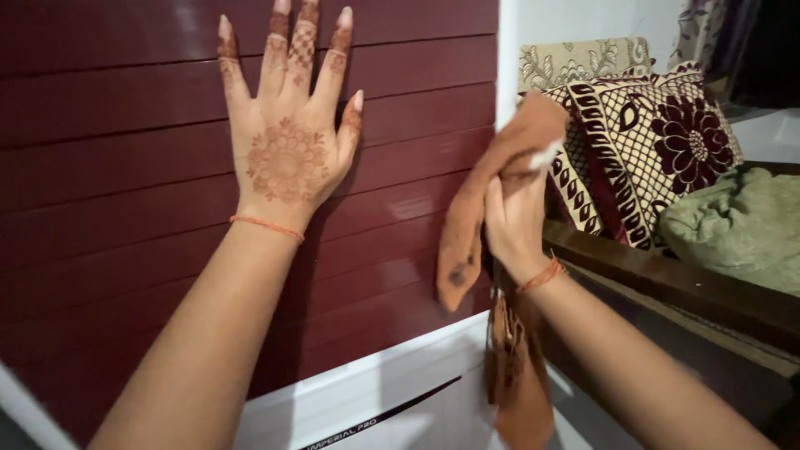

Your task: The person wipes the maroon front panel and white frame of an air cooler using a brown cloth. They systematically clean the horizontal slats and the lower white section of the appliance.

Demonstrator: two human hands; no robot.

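Left hand (287, 142) flat on the dark red slatted panel (108, 167), fingers spread and pointing up, palm against the surface, holding nothing. Thin orange thread around that wrist. Right hand (512, 217) is clamped on an orange-brown cloth (475, 225) at the panel's right edge, fingers curled around the fabric. Hands are well apart, left one higher and toward the panel's middle, right one at the corner. Cloth is bunched above the right hand's fingers, one flap hangs down on the panel side of the hand, a longer tail drops below the wrist and runs out toward the bottom of frame. Long axis roughly vertical, top end tilted slightly right, away from the panel. Dark smudge on the hanging flap. Cloth touches the panel edge; can't tell how much of it is pressed against the face. White trim (375, 392) under the red slats. Right of the cloth: patterned maroon-and-cream cushion (658, 142) leaning upright, olive-green bundle of fabric (742, 225) beside it, both sitting behind a dark wooden rail (667, 279).
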